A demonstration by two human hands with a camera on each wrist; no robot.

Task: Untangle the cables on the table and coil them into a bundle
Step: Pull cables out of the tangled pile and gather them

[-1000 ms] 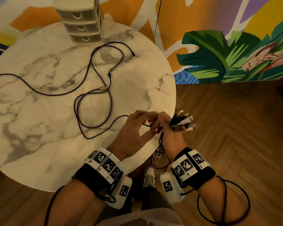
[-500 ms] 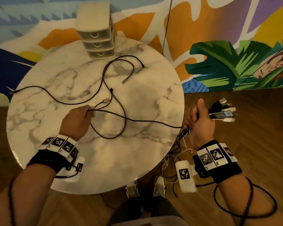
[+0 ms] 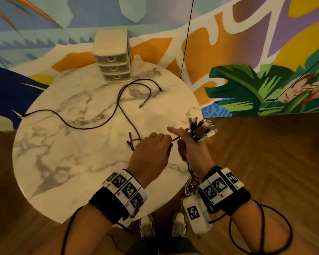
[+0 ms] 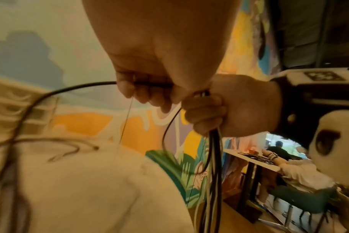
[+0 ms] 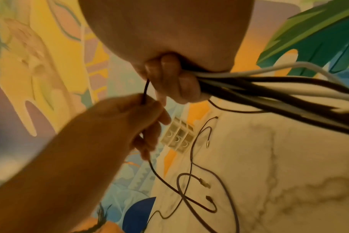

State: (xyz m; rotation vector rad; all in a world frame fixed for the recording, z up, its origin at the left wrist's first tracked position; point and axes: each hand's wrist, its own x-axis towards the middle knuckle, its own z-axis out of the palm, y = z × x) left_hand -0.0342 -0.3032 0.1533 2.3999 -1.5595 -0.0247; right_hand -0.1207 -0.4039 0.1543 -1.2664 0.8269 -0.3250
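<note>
My right hand [image 3: 182, 138] grips a bundle of black and white cables [image 3: 201, 129] just off the right edge of the round marble table [image 3: 63, 153]. Connector ends fan out above the fist and the rest hangs down [image 4: 214, 157]. My left hand [image 3: 166, 142] sits right beside it and pinches a black cable [image 5: 144, 93] that runs between the two hands. That black cable [image 3: 85, 127] trails across the table to its left edge. A dark purple cable [image 3: 118, 103] lies looped toward the back, its plugs loose on the marble.
A small cream drawer unit [image 3: 112, 57] stands at the table's far edge. A painted wall rises behind it, with a thin black cord [image 3: 186, 37] hanging down. Wooden floor lies to the right, my shoes [image 3: 147, 227] below. People sit at a distant table [image 4: 279, 151].
My left hand has come back from the table's left side to the right hand, drawing the black cable with it. The right hand and its bundle have shifted slightly toward the table.
</note>
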